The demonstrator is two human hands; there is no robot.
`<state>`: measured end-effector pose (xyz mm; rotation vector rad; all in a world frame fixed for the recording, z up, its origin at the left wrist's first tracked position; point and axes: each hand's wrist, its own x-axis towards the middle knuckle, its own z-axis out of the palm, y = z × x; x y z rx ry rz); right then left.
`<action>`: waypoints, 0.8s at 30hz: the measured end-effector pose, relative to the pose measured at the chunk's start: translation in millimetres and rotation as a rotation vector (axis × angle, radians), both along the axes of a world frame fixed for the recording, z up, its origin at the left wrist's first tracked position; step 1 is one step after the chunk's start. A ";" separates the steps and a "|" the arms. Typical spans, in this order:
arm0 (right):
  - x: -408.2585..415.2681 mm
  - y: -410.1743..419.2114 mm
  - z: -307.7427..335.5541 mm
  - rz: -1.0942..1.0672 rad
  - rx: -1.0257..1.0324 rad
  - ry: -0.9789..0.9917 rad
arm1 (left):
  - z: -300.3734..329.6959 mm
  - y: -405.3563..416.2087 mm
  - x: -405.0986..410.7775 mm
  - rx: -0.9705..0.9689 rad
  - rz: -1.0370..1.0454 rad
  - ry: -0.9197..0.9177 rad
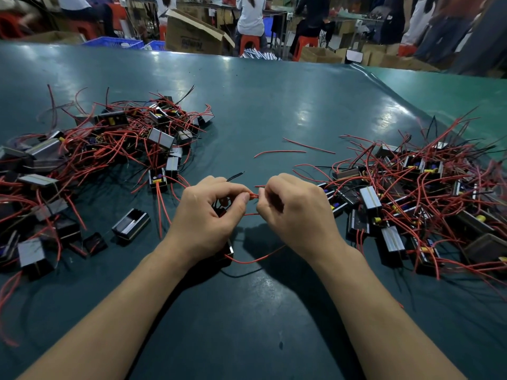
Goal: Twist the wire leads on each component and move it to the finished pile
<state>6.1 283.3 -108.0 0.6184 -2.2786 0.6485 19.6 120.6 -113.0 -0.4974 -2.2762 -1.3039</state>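
Item: component (226,252), held over the desk (274,111) under the left hand (204,215), between two piles. Left and right hand (297,215) each pinch its red wire leads (253,196). Risk: thin lead slipping from fingertips, untwisting; slack loop snagging neighbouring wires.

green table mat (274,105); cardboard box (192,34), blue crates (115,42), seated workers (251,17)

On the dark teal rubber-covered tabletop (274,105), a heap of black box-shaped components with red wire leads (90,165) lies at the left and a second such heap (417,196) at the right. Between them, near the front, both hands meet over one component (226,249). Two loose red wire pieces (295,149) lie just behind the hands.
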 end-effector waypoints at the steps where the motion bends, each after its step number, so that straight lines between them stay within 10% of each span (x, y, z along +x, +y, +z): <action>1: 0.1 0.1 0.3 0.015 0.007 -0.009 | 0.1 -0.4 -0.2 0.020 0.004 -0.005; 19: -7.9 13.8 1.7 0.241 -0.062 -0.189 | -0.6 -8.0 -4.0 0.062 0.000 -0.012; 24: -1.7 -0.4 4.0 0.202 -0.484 -0.583 | -0.7 -7.0 -3.3 0.014 -0.016 0.044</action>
